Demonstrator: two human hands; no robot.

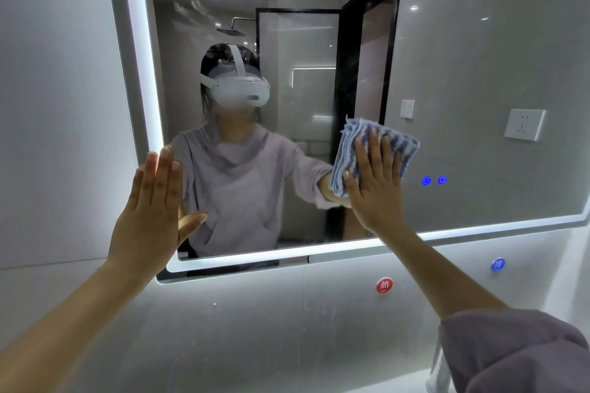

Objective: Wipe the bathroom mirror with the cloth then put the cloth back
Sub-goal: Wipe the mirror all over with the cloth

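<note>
The mirror (479, 57) is mounted on a pale tiled wall (48, 105) and is bordered by a lit white strip (140, 73) along its left and lower edges. The cloth (360, 143), folded and patterned in blue and white wavy stripes, is pressed flat against the glass in the lower middle of the mirror, just left of two small blue glowing touch icons (434, 180). The cloth is held in place by the right hand (376, 185), which is laid open over it with the fingers spread and the palm toward the glass; the cloth is pinned rather than gripped, and its upper and left edges project beyond the fingertips. The left hand (153, 210) is held flat and empty, fingers extended and close together, thumb angled out, at the lower left corner of the mirror over the lit strip; whether the palm is touching the glass cannot be determined. The right forearm is bare, with a mauve sleeve (517, 351) pushed back near the elbow. Faint streaks (188, 8) are visible on the upper left of the glass. A person wearing a white headset is reflected in the mirror. Below the mirror, a red round sticker (384, 285) and a blue round sticker (498, 264) are fixed to the wall, well apart
</note>
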